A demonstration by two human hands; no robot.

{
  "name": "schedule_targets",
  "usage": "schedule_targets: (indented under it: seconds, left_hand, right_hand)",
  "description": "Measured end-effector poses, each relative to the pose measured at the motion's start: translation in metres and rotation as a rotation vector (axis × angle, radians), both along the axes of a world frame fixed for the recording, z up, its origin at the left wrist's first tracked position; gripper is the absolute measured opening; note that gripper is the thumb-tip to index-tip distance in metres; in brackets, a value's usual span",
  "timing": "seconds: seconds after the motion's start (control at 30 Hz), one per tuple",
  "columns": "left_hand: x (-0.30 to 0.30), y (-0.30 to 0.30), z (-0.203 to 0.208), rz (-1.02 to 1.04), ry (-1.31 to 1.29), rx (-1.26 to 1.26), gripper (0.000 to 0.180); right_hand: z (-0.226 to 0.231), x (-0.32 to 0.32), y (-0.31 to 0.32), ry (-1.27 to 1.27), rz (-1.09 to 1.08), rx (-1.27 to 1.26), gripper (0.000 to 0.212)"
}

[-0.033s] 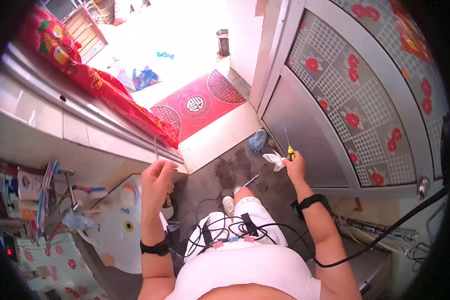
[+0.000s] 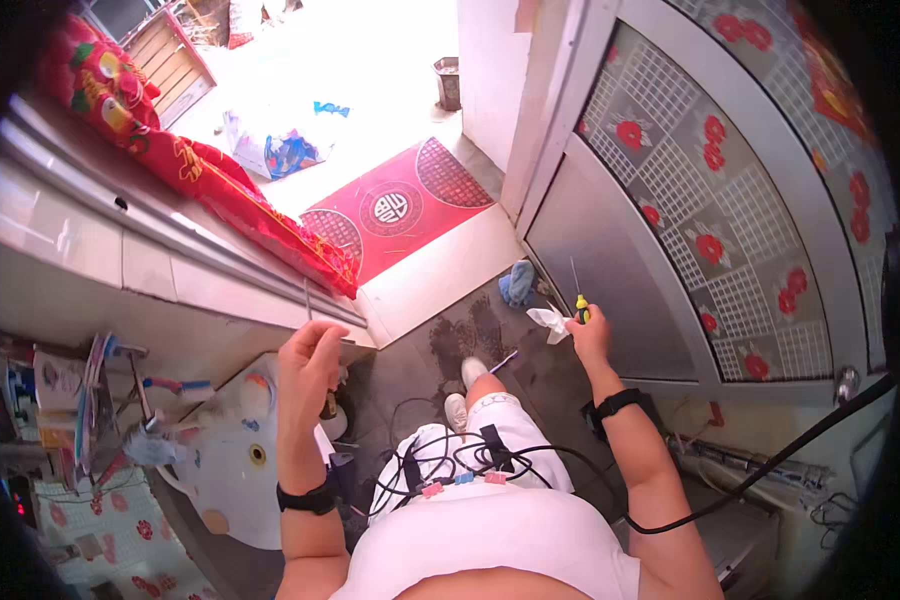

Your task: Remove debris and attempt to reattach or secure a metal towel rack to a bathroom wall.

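Observation:
My right hand [image 2: 592, 332], near the door, is closed around a screwdriver [image 2: 582, 308] with a yellow and black handle, its thin shaft pointing up and away. A crumpled white tissue [image 2: 550, 323] sticks out on the left side of the same hand. On the left, my left hand [image 2: 310, 360] is raised beside the sill with its fingers curled together. A thin grey rod [image 2: 308, 298] shows just above these fingers; whether they grip it is unclear. The inside of the left hand is hidden.
A door [image 2: 610, 260] with flowered panels stands at right. A blue cloth [image 2: 517, 284] and a purple-white stick [image 2: 504, 363] lie on the floor. Ahead is a red mat [image 2: 400, 240]. A washbasin [image 2: 235, 470] is at left; black cables [image 2: 470, 455] cross my lap.
My left hand has shifted slightly left. One white shoe shows farther forward on the floor. The right hand keeps hold of the screwdriver and tissue.

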State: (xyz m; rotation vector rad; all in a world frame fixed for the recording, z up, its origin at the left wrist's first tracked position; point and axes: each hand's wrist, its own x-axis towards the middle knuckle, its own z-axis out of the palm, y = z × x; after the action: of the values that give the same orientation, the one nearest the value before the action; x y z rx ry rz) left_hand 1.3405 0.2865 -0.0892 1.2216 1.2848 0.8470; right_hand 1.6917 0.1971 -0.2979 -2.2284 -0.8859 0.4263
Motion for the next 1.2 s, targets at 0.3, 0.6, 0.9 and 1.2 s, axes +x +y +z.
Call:
schedule_targets:
  seconds: [0.3, 0.6, 0.9, 1.2]
  left_hand:
    - [-0.003, 0.112, -0.013, 0.108, -0.202, -0.078, 0.056]
    - [0.043, 0.242, 0.000, 0.157, -0.191, -0.184, 0.022]
    - [0.070, 0.350, -0.006, 0.151, -0.513, -0.131, 0.017]
    - [0.028, 0.533, -0.018, 0.135, -0.833, -0.192, 0.016]
  right_hand:
    - [-0.122, 0.059, 0.098, 0.136, -0.178, -0.079, 0.019]
    - [-0.110, 0.091, 0.169, 0.379, -0.273, -0.142, 0.010]
    - [-0.018, 0.089, 0.305, 0.685, 0.006, -0.086, 0.011]
    - [0.088, 0.012, 0.545, 0.561, 0.610, -0.028, 0.025]
